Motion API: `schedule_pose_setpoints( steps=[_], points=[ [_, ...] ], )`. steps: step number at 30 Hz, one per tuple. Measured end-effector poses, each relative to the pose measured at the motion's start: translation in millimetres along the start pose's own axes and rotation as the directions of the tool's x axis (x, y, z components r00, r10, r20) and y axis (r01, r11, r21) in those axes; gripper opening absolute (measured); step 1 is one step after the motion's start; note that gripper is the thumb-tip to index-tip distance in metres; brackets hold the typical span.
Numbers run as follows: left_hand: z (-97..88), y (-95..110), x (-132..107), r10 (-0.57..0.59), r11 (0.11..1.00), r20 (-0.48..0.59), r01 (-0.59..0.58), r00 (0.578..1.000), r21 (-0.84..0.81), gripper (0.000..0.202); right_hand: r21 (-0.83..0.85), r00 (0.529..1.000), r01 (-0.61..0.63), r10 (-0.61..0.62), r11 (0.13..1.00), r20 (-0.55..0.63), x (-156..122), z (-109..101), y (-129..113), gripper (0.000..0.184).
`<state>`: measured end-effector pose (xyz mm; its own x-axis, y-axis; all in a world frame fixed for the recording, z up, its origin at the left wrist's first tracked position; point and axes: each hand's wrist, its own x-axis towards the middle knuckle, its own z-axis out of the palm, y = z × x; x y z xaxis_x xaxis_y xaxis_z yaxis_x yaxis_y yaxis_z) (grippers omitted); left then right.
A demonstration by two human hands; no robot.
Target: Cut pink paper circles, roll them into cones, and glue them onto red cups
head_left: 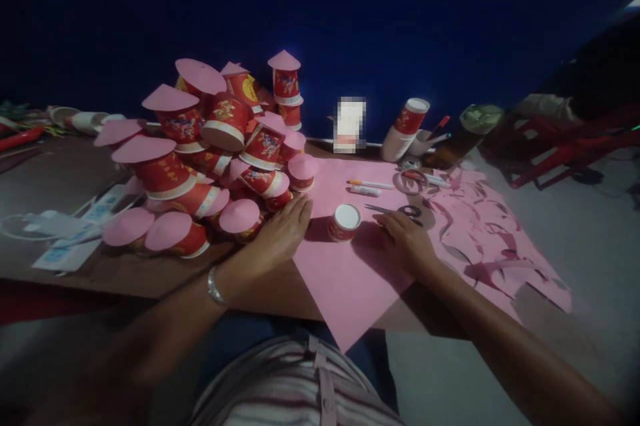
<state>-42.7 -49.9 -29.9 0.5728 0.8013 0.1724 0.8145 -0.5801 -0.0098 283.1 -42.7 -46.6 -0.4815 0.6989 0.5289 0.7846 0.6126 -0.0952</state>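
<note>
My left hand (281, 234) lies flat with fingers stretched out on the edge of a pink paper sheet (345, 279), beside a pile of red paper cups with pink cone lids (210, 146). A small red cup (345, 222) stands upside down on the sheet between my hands. My right hand (406, 239) rests palm down on the sheet, its fingers loosely apart, close to the dark-handled scissors (400, 211). Neither hand holds anything.
Pink paper scraps (480, 226) spread to the right. A tape ring (411, 181), pens (371, 184), a stack of cups (406, 127) and a green-capped bottle (465, 133) stand behind. White paper strips (70, 233) lie at the left. Red furniture (565, 146) stands far right.
</note>
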Motion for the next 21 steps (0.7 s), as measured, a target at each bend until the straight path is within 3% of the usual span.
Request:
schedule_pose_setpoints(
  steps=[3, 8, 11, 13, 17, 21],
  points=[
    [-5.3, -1, 15, 0.042, 0.999, 0.095, -0.044, 0.995, 0.016, 0.061, 0.021, 0.999, 0.025, -0.025, 0.999, -0.025, 2, -3, -2, 0.024],
    [-19.2, -2, 36, 0.013, 1.0, 0.223, -0.01, 0.975, -0.011, 0.044, 0.033, 0.996, 0.076, -0.074, 0.997, -0.053, -2, -16, -12, 0.021],
    [-24.2, 0, 36, -0.039, 0.998, 0.227, 0.05, 0.973, -0.045, 0.033, 0.078, 0.998, 0.064, -0.064, 0.995, -0.003, -9, -26, -27, 0.023],
    [-26.9, 2, 32, -0.072, 0.995, 0.186, 0.084, 0.98, -0.057, 0.033, 0.187, 0.995, 0.029, -0.046, 0.982, 0.09, -13, -30, -41, 0.025],
    [-35.7, 8, 23, -0.119, 0.989, 0.166, 0.132, 0.979, -0.067, 0.034, 0.464, 0.945, -0.204, 0.049, 0.862, 0.324, -9, -25, -74, 0.025],
    [-47.2, 10, 17, -0.115, 0.983, 0.2, 0.14, 0.973, -0.116, 0.031, 0.557, 0.863, -0.438, 0.155, 0.706, 0.481, 7, -6, -98, 0.032]
  ],
)
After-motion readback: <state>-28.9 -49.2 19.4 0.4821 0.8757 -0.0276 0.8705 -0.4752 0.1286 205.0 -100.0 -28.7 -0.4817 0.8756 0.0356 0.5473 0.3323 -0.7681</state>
